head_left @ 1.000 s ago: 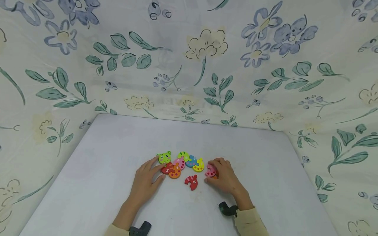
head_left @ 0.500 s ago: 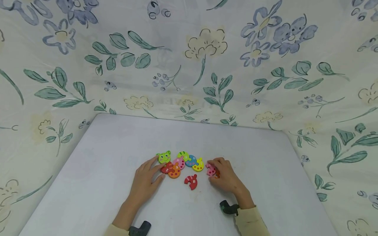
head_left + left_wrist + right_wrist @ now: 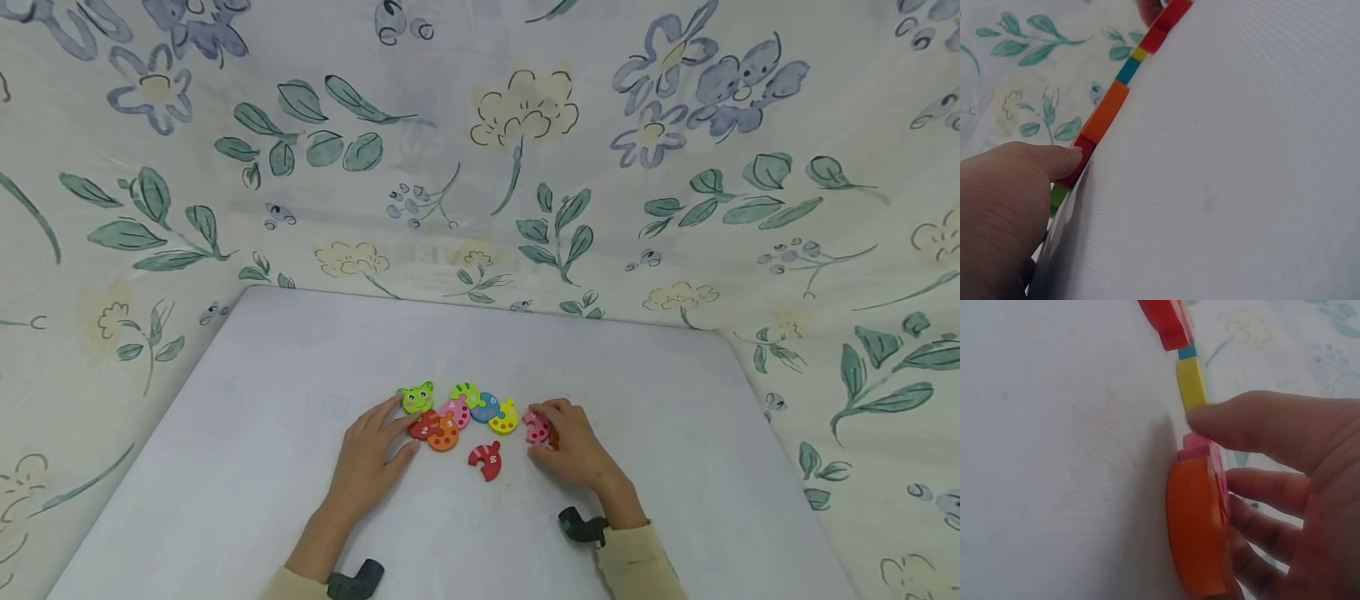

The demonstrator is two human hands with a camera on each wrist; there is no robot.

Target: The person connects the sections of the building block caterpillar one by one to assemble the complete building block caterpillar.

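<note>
My left hand (image 3: 366,462) rests at the left end of a joined caterpillar number puzzle. Its fingers reach the green smiling head piece (image 3: 417,397) and the red piece (image 3: 424,426) marked 2. In the left wrist view a fingertip touches that red piece's side. At the right, my right hand (image 3: 573,442) curls over a pink dotted puzzle piece (image 3: 536,427), thumb and index finger on either side. An orange piece (image 3: 1194,525) adjoins the pink one, mostly hidden under the hand in the head view. Between the hands lies a loose red piece (image 3: 486,461) marked 8.
The joined row continues through orange (image 3: 442,434), pink (image 3: 454,413), light green (image 3: 465,395), blue (image 3: 486,407) and yellow (image 3: 503,417) pieces. All lie on a white table (image 3: 300,358) backed by a flower-print cloth (image 3: 450,125). Black wrist cameras (image 3: 581,527) sit at both sleeves.
My right hand has shifted slightly right, its thumb moving in closer to the pink piece; that piece has moved very little. The left hand and the joined row stay in place.
</note>
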